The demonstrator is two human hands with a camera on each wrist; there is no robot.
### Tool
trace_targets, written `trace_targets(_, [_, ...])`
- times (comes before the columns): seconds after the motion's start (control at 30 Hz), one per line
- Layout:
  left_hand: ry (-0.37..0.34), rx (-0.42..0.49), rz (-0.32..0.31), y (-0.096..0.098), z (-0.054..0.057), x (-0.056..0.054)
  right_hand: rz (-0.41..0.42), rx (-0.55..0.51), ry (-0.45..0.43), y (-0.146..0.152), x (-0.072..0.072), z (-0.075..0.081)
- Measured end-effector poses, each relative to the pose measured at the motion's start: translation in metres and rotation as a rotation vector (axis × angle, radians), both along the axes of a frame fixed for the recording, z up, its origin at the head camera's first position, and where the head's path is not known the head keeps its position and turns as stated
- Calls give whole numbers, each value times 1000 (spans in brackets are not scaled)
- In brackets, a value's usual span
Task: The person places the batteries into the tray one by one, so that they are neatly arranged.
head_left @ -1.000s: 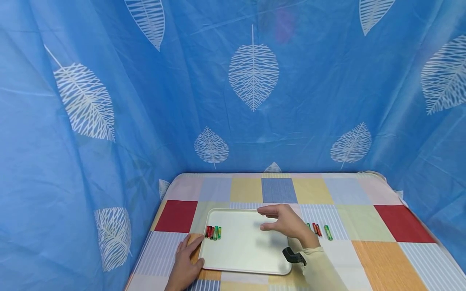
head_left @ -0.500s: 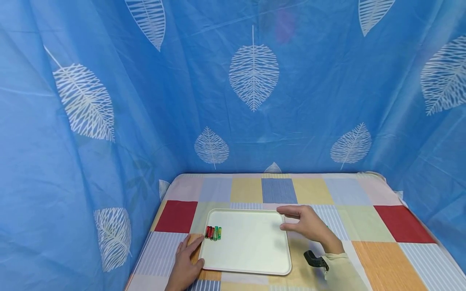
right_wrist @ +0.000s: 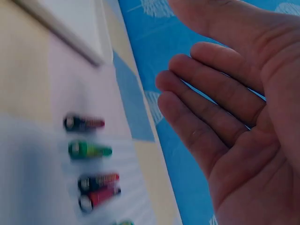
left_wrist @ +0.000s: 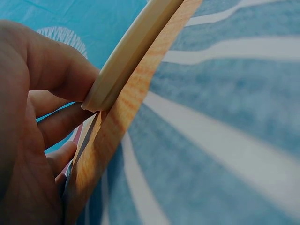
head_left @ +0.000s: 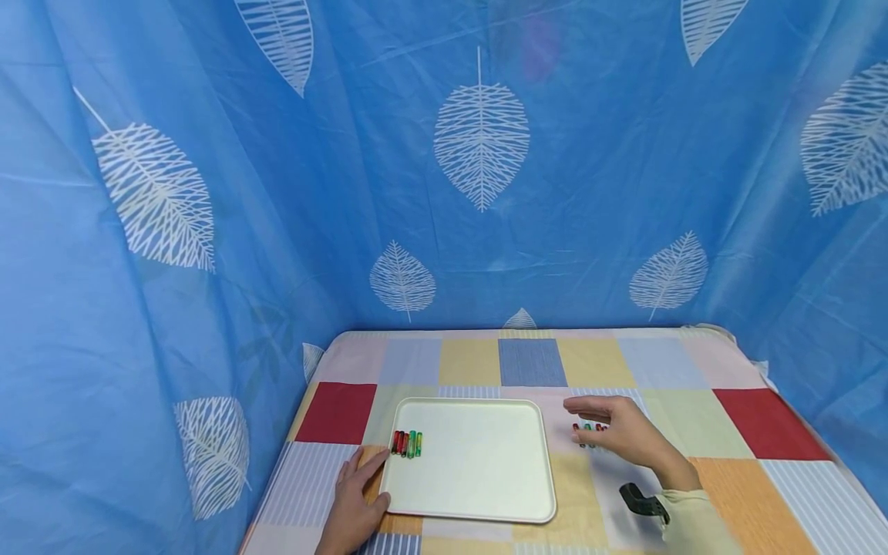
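Note:
A cream rectangular tray (head_left: 479, 462) lies on the patchwork cloth. Several red and green batteries (head_left: 406, 444) stand in a row at its left end. My left hand (head_left: 352, 505) rests at the tray's left edge, index finger and thumb touching the rim; the left wrist view shows the fingers against the tray's edge (left_wrist: 126, 56). To the right of the tray hovers my right hand (head_left: 634, 435), fingers extended and thumb apart, nothing held. Below it on the cloth are more batteries: a green one (right_wrist: 89, 150), a dark-and-red one (right_wrist: 84, 123) and others, partly hidden by this hand in the head view.
The checked tablecloth (head_left: 749, 493) covers the table. A blue curtain with white leaf prints (head_left: 555, 254) hangs behind it and along both sides. A black strap (head_left: 641, 501) sits on my right wrist, beside a pale sleeve (head_left: 697, 524).
My right hand has moved right, from over the tray to above the loose batteries beside it. The left hand, the tray and the batteries on it have stayed in place.

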State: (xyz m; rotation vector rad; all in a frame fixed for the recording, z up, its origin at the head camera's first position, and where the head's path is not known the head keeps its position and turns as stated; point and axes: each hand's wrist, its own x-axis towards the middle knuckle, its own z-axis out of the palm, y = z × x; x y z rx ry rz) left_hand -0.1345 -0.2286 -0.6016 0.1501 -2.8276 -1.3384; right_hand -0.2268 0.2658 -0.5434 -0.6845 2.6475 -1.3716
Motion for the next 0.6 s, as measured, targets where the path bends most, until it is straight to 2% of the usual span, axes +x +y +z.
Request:
trace_targets(0.4, [19,-9,-4,0,-2,-1,-55,106,-109,39,8,2])
trace_targets(0.6, [27,-17,-16,0,0,0,-82,141,-143,56,11,-2])
